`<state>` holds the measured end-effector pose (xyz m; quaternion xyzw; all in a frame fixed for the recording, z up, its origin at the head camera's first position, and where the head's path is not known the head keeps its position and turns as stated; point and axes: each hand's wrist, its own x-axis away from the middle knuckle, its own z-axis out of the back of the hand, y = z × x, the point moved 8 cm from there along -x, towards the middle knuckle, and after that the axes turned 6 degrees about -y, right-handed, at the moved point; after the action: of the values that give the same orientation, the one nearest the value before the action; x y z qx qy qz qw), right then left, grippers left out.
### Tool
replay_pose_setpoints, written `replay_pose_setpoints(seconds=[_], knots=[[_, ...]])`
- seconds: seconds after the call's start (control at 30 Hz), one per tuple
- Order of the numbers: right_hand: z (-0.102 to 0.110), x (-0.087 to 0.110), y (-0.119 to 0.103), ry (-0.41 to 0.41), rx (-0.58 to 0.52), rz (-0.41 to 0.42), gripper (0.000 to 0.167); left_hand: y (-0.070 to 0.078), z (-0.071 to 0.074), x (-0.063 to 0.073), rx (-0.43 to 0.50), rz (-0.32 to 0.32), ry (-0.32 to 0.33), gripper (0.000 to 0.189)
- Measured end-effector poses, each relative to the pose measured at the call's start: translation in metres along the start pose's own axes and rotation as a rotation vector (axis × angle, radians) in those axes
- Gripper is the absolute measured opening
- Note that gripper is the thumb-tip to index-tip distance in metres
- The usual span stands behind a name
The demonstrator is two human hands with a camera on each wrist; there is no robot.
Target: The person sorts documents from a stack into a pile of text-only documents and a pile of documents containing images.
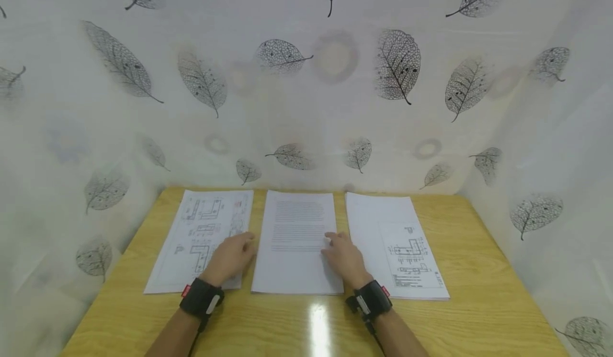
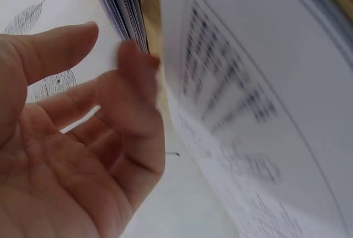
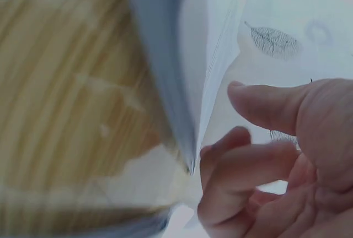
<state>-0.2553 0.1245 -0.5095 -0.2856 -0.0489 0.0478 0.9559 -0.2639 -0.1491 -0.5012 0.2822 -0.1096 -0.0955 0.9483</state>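
Three paper stacks lie side by side in the head view. Technical drawings show on the left stack (image 1: 165,266) and the right stack (image 1: 369,218), while lines of text cover the middle stack (image 1: 297,272). My left hand (image 1: 229,258) is over the left stack's right edge, its fingers loosely bent and holding nothing. Over the gap between the middle and right stacks is my right hand (image 1: 347,261), its fingertips over the text page's right edge. In the right wrist view its thumb (image 3: 270,106) stands apart from the bent fingers, with nothing between them.
The stacks sit on a yellow wood-grain table (image 1: 268,325), a bright reflection near its front. A pale leaf-printed curtain (image 1: 297,112) hangs behind the table and along both sides. Each wrist wears a black strapped device, the left one (image 1: 201,297) and the right one (image 1: 372,298).
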Motion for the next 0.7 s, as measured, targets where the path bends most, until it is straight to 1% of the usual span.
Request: replay_pose_setpoints(seconds=[0.1, 0.27, 0.4, 0.43, 0.57, 0.63, 0.7], knots=[[-0.006, -0.004, -0.016, -0.007, 0.010, 0.059, 0.036, -0.008, 0.006, 0.001, 0.043, 0.040, -0.007, 0.040], [-0.018, -0.005, -0.058, -0.050, -0.031, 0.202, 0.027, -0.023, 0.015, 0.000, 0.016, 0.065, 0.009, 0.034], [-0.031, -0.006, -0.092, -0.072, -0.053, 0.316, 0.024, -0.038, 0.018, 0.001, 0.008, 0.098, 0.007, 0.032], [-0.035, -0.006, -0.099, -0.084, -0.055, 0.328, 0.023, -0.042, 0.018, 0.002, 0.007, 0.105, 0.004, 0.032], [-0.056, -0.008, -0.118, -0.166, -0.052, 0.331, 0.025, -0.056, 0.022, 0.010, 0.019, 0.133, 0.004, 0.033], [-0.066, -0.009, -0.126, -0.198, -0.048, 0.333, 0.025, -0.062, 0.026, 0.014, 0.020, 0.146, 0.014, 0.033], [-0.073, -0.009, -0.135, -0.222, -0.058, 0.359, 0.025, -0.066, 0.032, 0.018, 0.016, 0.148, 0.025, 0.034]])
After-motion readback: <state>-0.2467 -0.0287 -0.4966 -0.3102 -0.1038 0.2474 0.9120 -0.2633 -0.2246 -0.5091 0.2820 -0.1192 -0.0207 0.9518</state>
